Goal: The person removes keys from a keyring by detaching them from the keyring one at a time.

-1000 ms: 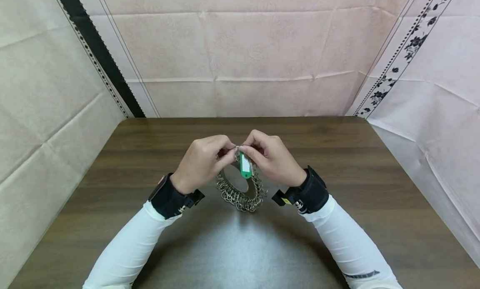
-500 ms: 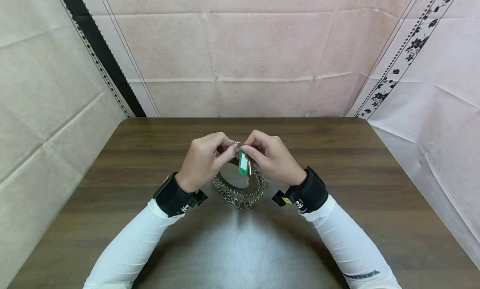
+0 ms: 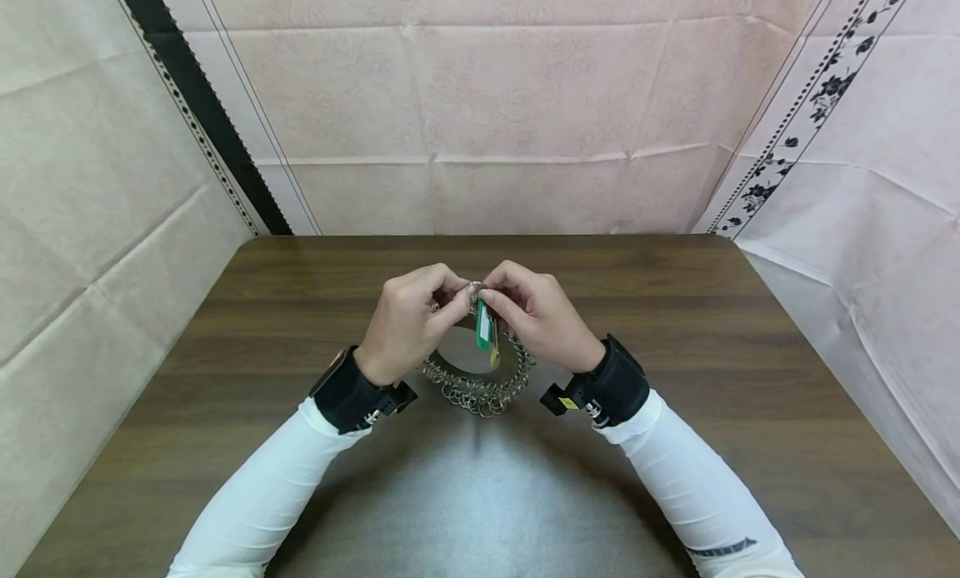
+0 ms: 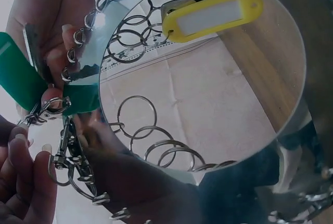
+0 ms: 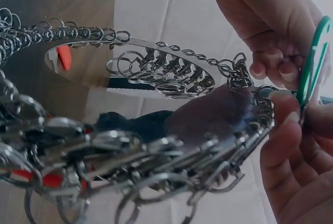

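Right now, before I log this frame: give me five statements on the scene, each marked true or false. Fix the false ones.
1. In the head view, the left hand and right hand are close together at the far side of the metal band. True.
2. The green tag lies flat on the table. False: it hangs near the fingertips, between the hands.
3. The left wrist view shows a yellow tag. True.
4. The metal band carries just one small ring. False: many small rings line it.
5. Both wrists are bare. False: each wears a black strap.
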Action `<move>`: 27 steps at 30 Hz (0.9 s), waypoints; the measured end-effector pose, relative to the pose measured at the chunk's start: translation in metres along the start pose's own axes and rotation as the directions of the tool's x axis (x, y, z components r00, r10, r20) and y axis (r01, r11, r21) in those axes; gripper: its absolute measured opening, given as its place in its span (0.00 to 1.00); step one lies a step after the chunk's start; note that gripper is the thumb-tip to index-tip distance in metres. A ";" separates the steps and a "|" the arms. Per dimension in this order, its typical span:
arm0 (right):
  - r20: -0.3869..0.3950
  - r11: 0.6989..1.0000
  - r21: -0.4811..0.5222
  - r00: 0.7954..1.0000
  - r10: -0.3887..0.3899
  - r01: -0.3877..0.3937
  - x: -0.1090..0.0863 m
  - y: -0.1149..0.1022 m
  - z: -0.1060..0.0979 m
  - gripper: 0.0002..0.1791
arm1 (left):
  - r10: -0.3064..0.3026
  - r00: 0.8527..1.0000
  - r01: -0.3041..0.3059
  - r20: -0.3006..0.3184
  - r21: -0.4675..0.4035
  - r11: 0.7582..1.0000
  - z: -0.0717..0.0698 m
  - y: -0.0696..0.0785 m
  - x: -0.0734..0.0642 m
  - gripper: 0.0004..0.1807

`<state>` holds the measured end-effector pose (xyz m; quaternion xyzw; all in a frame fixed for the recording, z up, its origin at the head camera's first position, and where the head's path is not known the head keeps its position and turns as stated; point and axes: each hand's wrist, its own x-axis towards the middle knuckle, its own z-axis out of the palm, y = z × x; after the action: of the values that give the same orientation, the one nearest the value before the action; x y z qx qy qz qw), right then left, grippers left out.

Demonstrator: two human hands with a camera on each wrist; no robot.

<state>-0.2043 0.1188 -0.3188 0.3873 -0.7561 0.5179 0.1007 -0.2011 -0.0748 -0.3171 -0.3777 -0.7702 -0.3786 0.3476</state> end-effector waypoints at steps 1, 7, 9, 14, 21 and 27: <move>-0.006 1.000 -0.007 1.000 -0.009 0.009 0.000 0.000 0.000 0.08 | -0.002 1.000 0.002 0.000 -0.006 1.000 0.000 0.000 0.000 0.04; -0.035 0.997 -0.041 0.997 -0.065 0.064 0.000 -0.001 0.001 0.07 | 0.006 1.000 -0.006 -0.001 -0.034 0.999 -0.003 0.000 0.003 0.04; -0.038 0.996 -0.045 0.996 -0.076 0.075 0.000 -0.003 0.001 0.07 | 0.018 1.000 -0.018 -0.001 -0.031 0.999 -0.003 0.000 0.004 0.04; -0.037 0.995 -0.053 0.995 -0.092 0.090 0.001 -0.007 -0.001 0.07 | 0.072 0.997 -0.073 0.012 0.038 0.997 -0.005 -0.001 0.004 0.04; -0.029 0.991 -0.087 0.994 -0.109 0.106 0.002 -0.009 -0.002 0.06 | 0.145 0.988 -0.149 0.045 0.094 0.984 -0.008 -0.001 0.005 0.03; -0.027 0.993 -0.086 0.996 -0.085 0.082 0.001 -0.011 -0.003 0.06 | 0.118 0.985 -0.120 0.129 0.010 0.993 -0.013 0.001 0.007 0.03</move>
<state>-0.1985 0.1188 -0.3093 0.4059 -0.7589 0.4865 0.1504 -0.2003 -0.0833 -0.3049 -0.4436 -0.7704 -0.3250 0.3227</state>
